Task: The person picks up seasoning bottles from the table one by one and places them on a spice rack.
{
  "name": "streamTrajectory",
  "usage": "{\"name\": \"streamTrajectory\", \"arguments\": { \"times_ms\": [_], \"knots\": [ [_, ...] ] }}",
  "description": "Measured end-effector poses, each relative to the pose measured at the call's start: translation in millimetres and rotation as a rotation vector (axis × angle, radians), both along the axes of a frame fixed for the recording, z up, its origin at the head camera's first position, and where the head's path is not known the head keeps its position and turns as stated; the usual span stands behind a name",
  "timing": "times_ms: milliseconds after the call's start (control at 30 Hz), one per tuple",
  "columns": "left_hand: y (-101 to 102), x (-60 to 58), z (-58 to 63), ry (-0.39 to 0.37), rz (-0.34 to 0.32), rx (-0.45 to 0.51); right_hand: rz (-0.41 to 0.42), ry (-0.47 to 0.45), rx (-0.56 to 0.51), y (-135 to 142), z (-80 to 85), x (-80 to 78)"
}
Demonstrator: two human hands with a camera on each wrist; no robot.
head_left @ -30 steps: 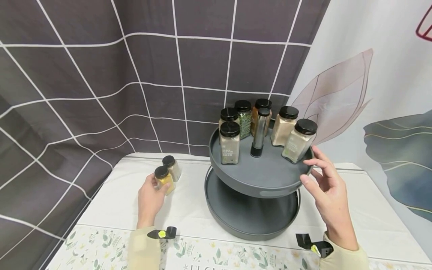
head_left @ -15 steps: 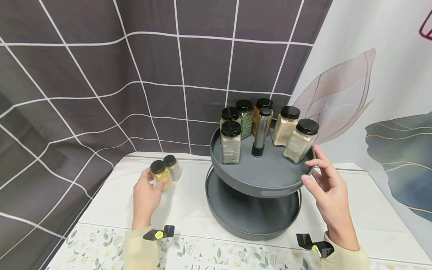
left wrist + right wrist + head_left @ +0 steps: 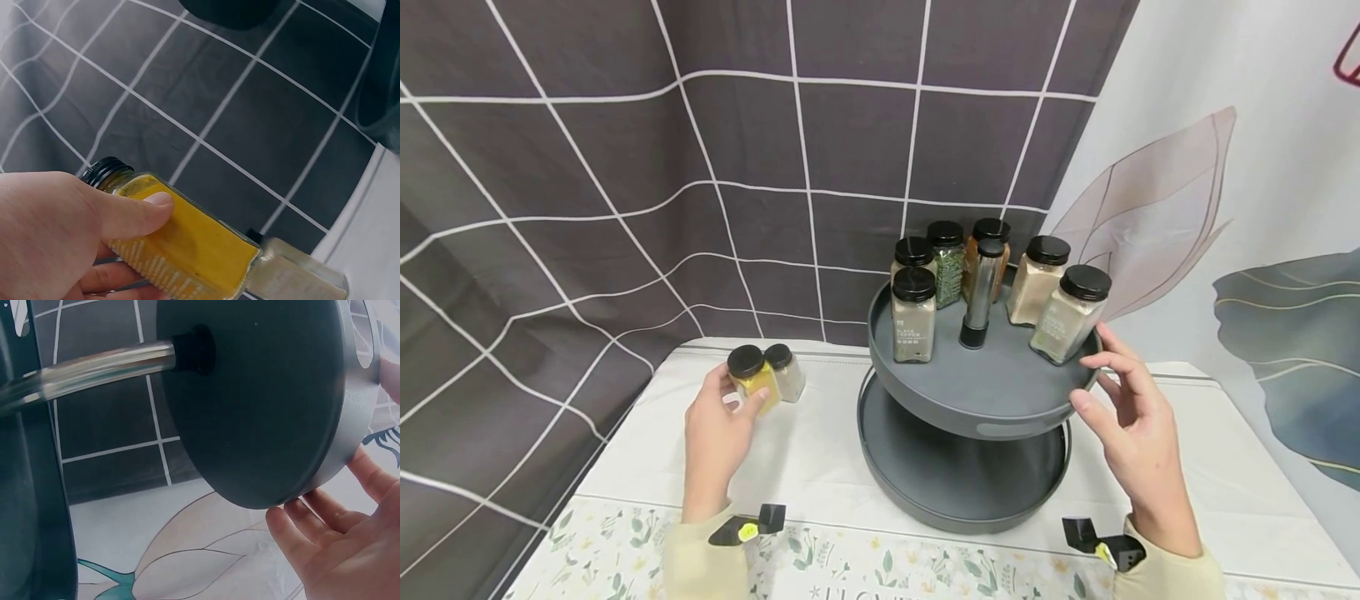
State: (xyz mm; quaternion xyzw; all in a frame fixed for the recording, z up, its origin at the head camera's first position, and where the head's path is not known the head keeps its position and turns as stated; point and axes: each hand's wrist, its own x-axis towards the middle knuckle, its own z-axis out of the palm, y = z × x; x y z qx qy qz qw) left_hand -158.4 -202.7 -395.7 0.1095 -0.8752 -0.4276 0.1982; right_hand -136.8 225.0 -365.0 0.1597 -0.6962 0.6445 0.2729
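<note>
My left hand (image 3: 718, 433) holds a square glass spice jar of yellow powder (image 3: 761, 386) with a black lid, the thumb across one face and the fingers around the other side. In the left wrist view the yellow jar (image 3: 194, 234) lies aslant in the grip. Close beside it stands a pale spice jar (image 3: 789, 382). My right hand (image 3: 1138, 429) rests its fingertips on the right rim of the upper tray (image 3: 977, 387) of a dark grey two-tier rack. From below, the right wrist view shows those fingertips (image 3: 290, 515) at the tray's outer wall.
Several black-lidded spice jars stand on the upper tray around the metal post (image 3: 981, 292), including a black pepper jar (image 3: 914, 327) and one with green flakes (image 3: 950, 271). The lower tray (image 3: 962, 475) sits on the white tabletop (image 3: 820, 450). A dark grid-patterned curtain (image 3: 737, 225) hangs behind.
My left hand has carried the yellow jar a little left and away from me, past the front of the pale jar. The right hand and rack are almost still.
</note>
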Motion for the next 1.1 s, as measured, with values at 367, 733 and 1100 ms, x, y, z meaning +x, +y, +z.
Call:
{"name": "streamTrajectory", "arguments": {
  "times_ms": [367,733,1100],
  "knots": [
    [7.5,13.2,16.6,0.081,-0.022,-0.006,-0.121,-0.052,0.036,-0.4,3.3,0.3],
    [12.6,19.9,23.1,0.137,-0.015,-0.016,-0.041,-0.008,-0.075,1.1,4.4,1.8],
    [23.4,25.4,32.8,0.198,-0.037,-0.017,-0.013,0.036,-0.095,2.1,3.6,2.2]
  ]
}}
